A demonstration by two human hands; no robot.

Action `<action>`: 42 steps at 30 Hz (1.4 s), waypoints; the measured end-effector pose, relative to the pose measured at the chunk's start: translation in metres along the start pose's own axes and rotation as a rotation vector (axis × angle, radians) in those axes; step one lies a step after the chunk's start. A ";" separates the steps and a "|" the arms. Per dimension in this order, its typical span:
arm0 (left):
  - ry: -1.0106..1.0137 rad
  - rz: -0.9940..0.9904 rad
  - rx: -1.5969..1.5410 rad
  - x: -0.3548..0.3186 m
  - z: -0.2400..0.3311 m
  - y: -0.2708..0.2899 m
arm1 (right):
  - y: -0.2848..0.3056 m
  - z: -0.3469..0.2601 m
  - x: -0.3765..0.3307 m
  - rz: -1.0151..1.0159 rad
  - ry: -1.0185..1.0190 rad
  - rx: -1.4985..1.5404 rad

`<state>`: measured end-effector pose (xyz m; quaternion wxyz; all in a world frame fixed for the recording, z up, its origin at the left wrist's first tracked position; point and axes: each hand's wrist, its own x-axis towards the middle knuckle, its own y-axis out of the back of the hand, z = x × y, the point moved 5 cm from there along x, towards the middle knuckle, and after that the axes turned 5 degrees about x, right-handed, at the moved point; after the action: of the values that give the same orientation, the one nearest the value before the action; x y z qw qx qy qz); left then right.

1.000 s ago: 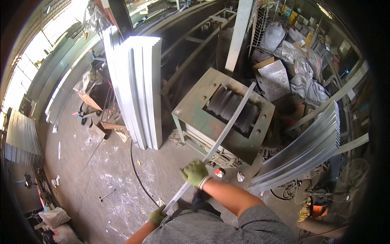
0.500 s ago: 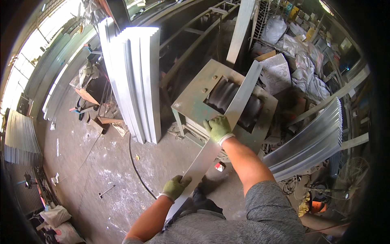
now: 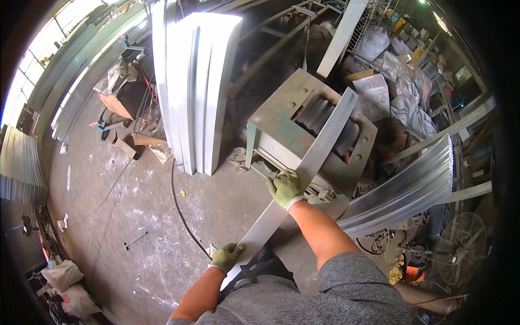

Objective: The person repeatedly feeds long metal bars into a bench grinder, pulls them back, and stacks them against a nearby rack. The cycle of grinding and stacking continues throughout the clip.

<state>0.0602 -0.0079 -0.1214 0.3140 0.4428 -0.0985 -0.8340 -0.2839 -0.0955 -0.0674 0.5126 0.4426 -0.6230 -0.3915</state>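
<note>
A long, flat metal strip (image 3: 264, 223) runs slantwise from near my waist up over a green-grey machine (image 3: 276, 111). My left hand (image 3: 227, 257), in a green work glove, is closed on the strip's left edge near my body. Farther up, my right hand (image 3: 285, 188), gloved the same way, grips the strip just short of the machine's near side. The strip's far part lies across the machine's top opening, partly covering the dark ridged rollers (image 3: 314, 112) in it. My fingers under the strip are hidden.
Tall bright metal sheets (image 3: 197, 92) stand upright left of the machine. A stack of curved ribbed sheets (image 3: 403, 187) leans at the right, near a caged fan (image 3: 460, 246). A dark hose (image 3: 179, 208) and a small T-shaped tool (image 3: 135, 240) lie on the floor.
The view has shifted, so the machine and upright sheets appear farther right and higher. The strip has drawn slightly toward me relative to the machine, with both hands still gripping it.
</note>
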 end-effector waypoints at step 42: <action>-0.170 0.338 0.416 -0.083 -0.018 0.121 | 0.111 0.113 -0.044 0.814 -0.826 0.627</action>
<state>0.1610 -0.0502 -0.0222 0.3416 0.4034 -0.3660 -0.7659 -0.4078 -0.0167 0.0051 0.1854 0.1133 -0.9706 -0.1038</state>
